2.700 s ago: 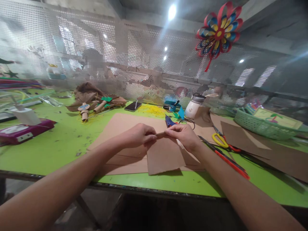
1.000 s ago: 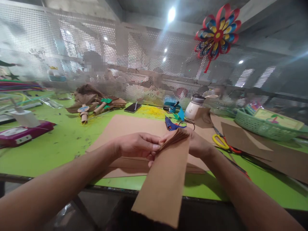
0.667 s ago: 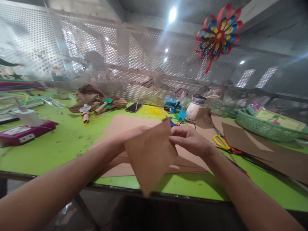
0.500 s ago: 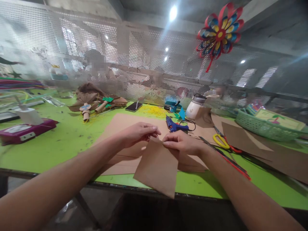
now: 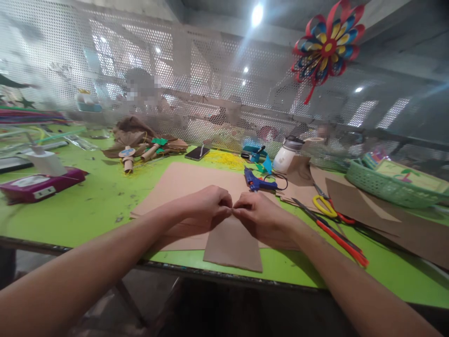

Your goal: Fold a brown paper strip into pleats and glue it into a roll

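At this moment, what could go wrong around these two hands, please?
The glue gun lies just beyond the right hand; it could be knocked, or might burn if hot (I cannot tell). The red-handled tool beside the right forearm could scratch it. The brown paper, held by the fingers of both hands, might slip or bend.

I am in what looks like a craft workshop: on my flat, bright-green table lie a blue plastic glue gun and thin brown paper sheets. A red, blue and yellow looped flower hangs up ahead.
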The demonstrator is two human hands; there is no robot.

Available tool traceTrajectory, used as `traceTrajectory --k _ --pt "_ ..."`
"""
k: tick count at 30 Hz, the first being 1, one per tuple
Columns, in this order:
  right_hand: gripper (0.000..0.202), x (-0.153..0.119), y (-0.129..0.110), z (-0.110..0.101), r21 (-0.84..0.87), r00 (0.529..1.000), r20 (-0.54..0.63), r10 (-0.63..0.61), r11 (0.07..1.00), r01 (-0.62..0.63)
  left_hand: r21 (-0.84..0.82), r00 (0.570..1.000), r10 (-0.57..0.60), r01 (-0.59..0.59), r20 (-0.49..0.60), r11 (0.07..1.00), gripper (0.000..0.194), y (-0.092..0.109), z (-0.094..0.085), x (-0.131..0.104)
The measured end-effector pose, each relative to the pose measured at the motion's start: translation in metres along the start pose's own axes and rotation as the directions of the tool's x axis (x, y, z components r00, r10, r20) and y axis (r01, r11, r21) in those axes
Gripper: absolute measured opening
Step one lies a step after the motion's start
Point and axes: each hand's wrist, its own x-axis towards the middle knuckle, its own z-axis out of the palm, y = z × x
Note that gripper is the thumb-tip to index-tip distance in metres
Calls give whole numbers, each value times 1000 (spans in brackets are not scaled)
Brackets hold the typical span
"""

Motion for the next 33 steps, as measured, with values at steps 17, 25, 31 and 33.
traceTrajectory --k 17,25,31,33 --pt "11 6 19 17 -101 977 -134 -166 983 153 225 993 114 -102 -40 969 16 -13 5 8" --pt "15 3 12 11 -240 974 -82 -210 953 185 258 973 232 -225 3 939 16 -20 1 10" --pt "13 -1 7 5 -190 983 -24 -183 966 175 226 972 221 -233 75 946 26 -14 -7 6" --pt "12 -2 8 2 -195 990 6 -139 971 138 231 974 196 -218 113 948 30 -11 -9 4"
